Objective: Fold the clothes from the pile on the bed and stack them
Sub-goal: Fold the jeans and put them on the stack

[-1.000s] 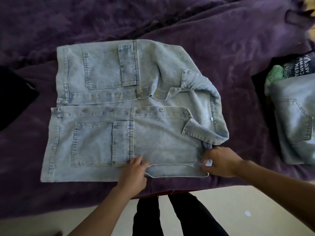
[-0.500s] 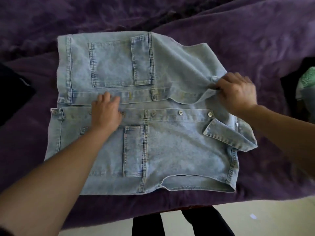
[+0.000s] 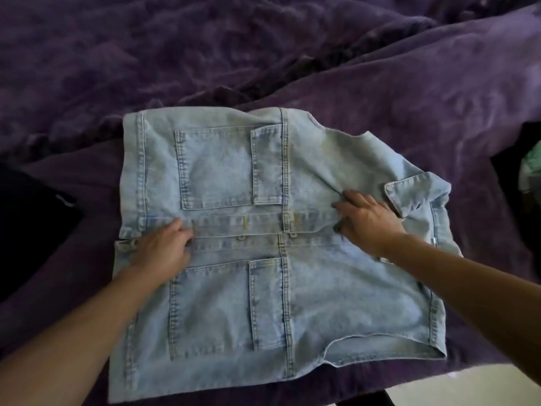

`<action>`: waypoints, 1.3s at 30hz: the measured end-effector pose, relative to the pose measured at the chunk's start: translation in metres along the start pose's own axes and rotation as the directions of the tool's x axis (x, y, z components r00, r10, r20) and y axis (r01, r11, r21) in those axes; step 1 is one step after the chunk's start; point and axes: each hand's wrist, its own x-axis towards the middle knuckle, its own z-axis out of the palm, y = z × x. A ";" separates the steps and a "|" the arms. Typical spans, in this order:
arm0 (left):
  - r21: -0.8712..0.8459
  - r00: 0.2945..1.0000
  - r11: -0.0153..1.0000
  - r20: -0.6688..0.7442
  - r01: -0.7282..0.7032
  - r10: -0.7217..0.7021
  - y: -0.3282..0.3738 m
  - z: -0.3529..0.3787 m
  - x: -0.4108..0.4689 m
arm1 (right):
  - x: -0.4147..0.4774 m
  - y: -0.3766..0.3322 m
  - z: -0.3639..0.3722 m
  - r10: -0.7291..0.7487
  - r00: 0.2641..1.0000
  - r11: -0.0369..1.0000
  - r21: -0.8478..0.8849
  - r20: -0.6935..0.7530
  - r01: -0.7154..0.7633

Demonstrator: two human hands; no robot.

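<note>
**Head view.** A pale denim jacket (image 3: 278, 288) lies front up and spread flat on the purple blanket (image 3: 263, 54) of the bed, near its front edge. Its hem is to the person's left and its collar (image 3: 409, 194) to the right. The two front panels meet along a middle band where the buttons (image 3: 241, 237) show.

The left hand (image 3: 164, 247) rests on that band near the hem end, fingers bent over the overlap. Whether they pinch the cloth or only press it cannot be told from here. The right hand (image 3: 369, 221) lies on the same band nearer the collar, palm down, fingers straight and spread, holding nothing.

A dark garment (image 3: 29, 230) lies on the blanket to the left, apart from the jacket. A green item (image 3: 531, 168) shows at the right edge, mostly cut off. Pale floor (image 3: 468, 385) shows below the bed's edge.

**Step in hand, as judged:** squaring up the closed front before the first fold.
- The far panel's edge should sit straight over the near one along its whole length.
- The hands should slide outward from the middle to press out the ripples that run from the right hand toward the far shoulder.
- The collar, turned up at one corner, wants laying flat first, or the fold will be lumpy.
- Denim is stiff and should keep a crease once pressed.
</note>
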 end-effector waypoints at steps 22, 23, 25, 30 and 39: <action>-0.889 0.560 0.387 -0.197 0.243 -0.805 -0.110 -0.073 0.153 | 0.195 -0.059 -0.080 0.347 0.875 0.924 0.282 -0.336 -0.258; -0.810 0.613 0.524 -0.278 0.265 -0.740 -0.111 -0.077 0.155 | 0.198 -0.061 -0.082 0.332 0.899 0.915 0.329 -0.285 -0.233; -0.516 0.773 0.830 -0.432 0.210 -0.464 -0.110 -0.085 0.160 | 0.205 -0.066 -0.089 0.270 0.945 0.875 0.456 -0.186 -0.160; -0.119 0.931 0.976 -0.299 0.181 -0.209 -0.095 -0.090 0.165 | 0.211 -0.068 -0.099 0.197 0.980 0.912 0.372 -0.032 -0.171; -0.132 0.822 0.988 -0.569 -0.073 -0.015 -0.100 -0.102 0.051 | 0.055 -0.083 -0.118 -0.209 0.865 0.921 0.204 -0.456 0.331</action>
